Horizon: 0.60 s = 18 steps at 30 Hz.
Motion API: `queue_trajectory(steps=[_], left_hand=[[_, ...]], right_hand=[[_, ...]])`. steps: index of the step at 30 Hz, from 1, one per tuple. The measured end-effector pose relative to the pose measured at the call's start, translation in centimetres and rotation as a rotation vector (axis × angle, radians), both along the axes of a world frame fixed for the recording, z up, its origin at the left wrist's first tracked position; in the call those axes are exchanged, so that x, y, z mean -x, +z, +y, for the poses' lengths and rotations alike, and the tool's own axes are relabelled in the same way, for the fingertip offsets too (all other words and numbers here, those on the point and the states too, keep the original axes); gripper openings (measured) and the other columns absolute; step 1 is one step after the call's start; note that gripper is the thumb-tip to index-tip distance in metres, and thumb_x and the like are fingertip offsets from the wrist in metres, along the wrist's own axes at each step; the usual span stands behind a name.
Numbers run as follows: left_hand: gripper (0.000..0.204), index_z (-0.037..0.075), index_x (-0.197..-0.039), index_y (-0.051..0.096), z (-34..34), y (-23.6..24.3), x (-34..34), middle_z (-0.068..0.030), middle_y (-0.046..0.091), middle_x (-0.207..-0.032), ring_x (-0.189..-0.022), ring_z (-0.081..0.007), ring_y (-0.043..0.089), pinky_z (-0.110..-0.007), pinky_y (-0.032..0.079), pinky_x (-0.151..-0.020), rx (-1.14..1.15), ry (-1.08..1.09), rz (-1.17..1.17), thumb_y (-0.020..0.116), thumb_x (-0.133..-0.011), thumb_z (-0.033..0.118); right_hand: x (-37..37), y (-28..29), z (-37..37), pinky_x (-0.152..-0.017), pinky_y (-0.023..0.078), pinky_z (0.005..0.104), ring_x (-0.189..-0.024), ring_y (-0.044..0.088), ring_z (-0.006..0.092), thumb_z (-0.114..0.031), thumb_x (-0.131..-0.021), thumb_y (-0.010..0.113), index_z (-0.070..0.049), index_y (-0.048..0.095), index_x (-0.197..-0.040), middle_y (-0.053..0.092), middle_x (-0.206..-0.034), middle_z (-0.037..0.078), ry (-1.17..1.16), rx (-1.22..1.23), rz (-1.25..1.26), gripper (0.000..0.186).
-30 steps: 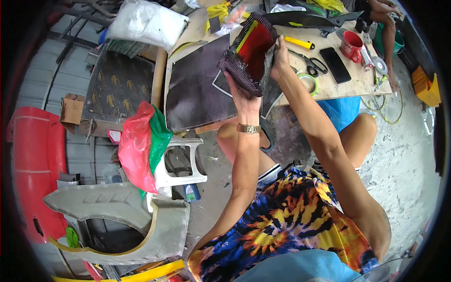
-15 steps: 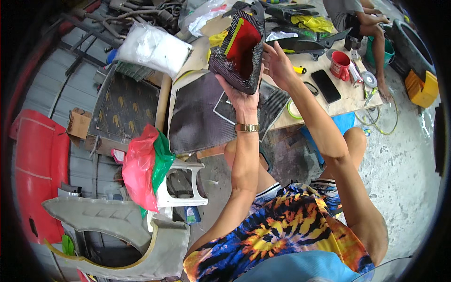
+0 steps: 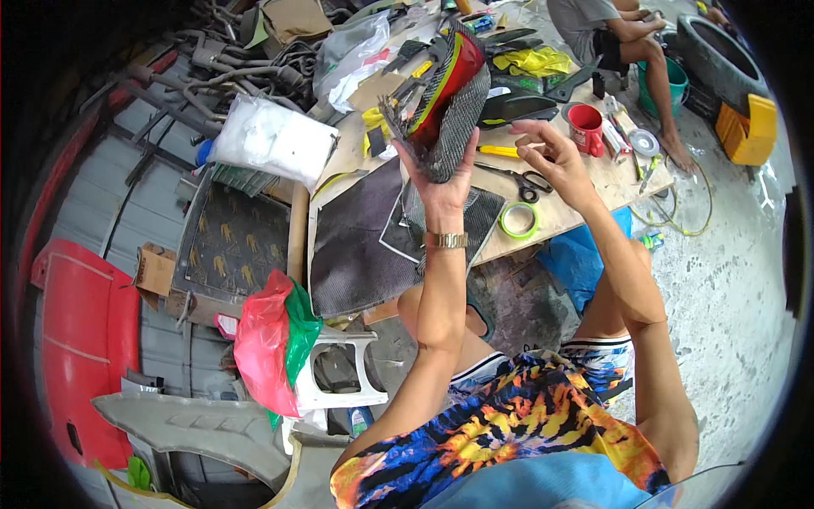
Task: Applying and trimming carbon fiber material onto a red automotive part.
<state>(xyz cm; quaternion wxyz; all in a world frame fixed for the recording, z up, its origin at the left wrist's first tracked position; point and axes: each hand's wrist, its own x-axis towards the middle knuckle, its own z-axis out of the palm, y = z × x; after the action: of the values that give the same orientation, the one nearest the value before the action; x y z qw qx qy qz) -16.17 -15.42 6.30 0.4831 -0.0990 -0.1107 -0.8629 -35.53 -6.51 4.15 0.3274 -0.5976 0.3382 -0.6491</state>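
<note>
My left hand [image 3: 443, 188] holds up a red moulded part wrapped in black woven carbon-fibre cloth [image 3: 460, 127], palm beneath its lower end. A yellow-green strip runs along the part's edge, and the cloth looks frayed at one side. To its right, my right hand [image 3: 560, 165] hovers over the table with bent fingers apart and nothing visible in them. Near that hand lie black-handled scissors [image 3: 527, 188], a yellow cutter [image 3: 498, 151] and a roll of yellow-green tape [image 3: 519, 220]. Dark cloth sheets [image 3: 356, 242] are spread below the left hand.
A red mug [image 3: 586, 130] stands at the table's right side. White plastic-wrapped padding [image 3: 273, 140] sits to the left. Nearer are a white stool [image 3: 343, 394] with red and green bags and a grey car fender [image 3: 191, 416]. Another person [image 3: 653, 64] sits at the far right.
The wrapped part has turned in my left hand, showing more of its woven outer side. My right hand has moved away from it, rightward and nearer, covering where a phone lay.
</note>
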Motion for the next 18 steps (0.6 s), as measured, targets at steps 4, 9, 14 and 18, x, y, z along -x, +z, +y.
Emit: queue_trajectory(steps=[4, 9, 14, 18], left_hand=[[0.070, -0.006, -0.140, 0.033, 1.6, -3.0, -0.4, -0.0287, 0.032, -0.145, -0.134, -0.0429, 0.033, -0.055, 0.028, -0.112, 0.117, 0.015, -0.059, 0.055, -0.091, 0.039], [0.057, -0.002, -0.141, 0.036, 5.1, -7.4, -1.6, -0.0264, 0.034, -0.145, -0.134, -0.0415, 0.034, -0.058, 0.032, -0.109, 0.075, -0.135, -0.039, 0.045, -0.096, 0.033], [0.061, 0.003, -0.142, 0.036, 8.2, -7.5, -2.4, -0.0251, 0.032, -0.147, -0.134, -0.0454, 0.032, -0.064, 0.029, -0.107, -0.104, -0.198, -0.165, 0.044, -0.095, 0.041], [0.065, 0.005, -0.140, 0.040, 8.6, -6.5, -3.4, -0.0253, 0.031, -0.147, -0.134, -0.0478, 0.030, -0.067, 0.024, -0.107, -0.241, -0.262, -0.194, 0.048, -0.093, 0.049]], right_hand=[[2.8, -1.1, -0.3, -0.094, 0.044, 0.0285, -0.114, 0.053, 0.0141, -0.014, -0.092, 0.061, -0.004, 0.044, -0.135, 0.052, -0.133, 0.009, 0.041, -0.042, -0.235, 0.047], [1.3, -4.5, -0.8, -0.109, 0.030, 0.0404, -0.139, 0.029, 0.0280, -0.034, -0.083, 0.070, -0.015, 0.009, -0.152, 0.017, -0.156, 0.014, 0.284, -0.053, -0.381, 0.095], [-2.3, -7.5, -1.4, -0.110, 0.030, 0.0445, -0.133, 0.039, 0.0257, -0.062, -0.078, 0.065, -0.010, 0.037, -0.143, 0.042, -0.144, 0.009, 0.327, -0.011, -0.825, 0.087], [-5.3, -7.9, -1.0, -0.107, 0.035, 0.0439, -0.124, 0.049, 0.0274, -0.066, -0.087, 0.047, -0.011, 0.049, -0.134, 0.053, -0.135, 0.009, 0.363, -0.075, -1.304, 0.073]])
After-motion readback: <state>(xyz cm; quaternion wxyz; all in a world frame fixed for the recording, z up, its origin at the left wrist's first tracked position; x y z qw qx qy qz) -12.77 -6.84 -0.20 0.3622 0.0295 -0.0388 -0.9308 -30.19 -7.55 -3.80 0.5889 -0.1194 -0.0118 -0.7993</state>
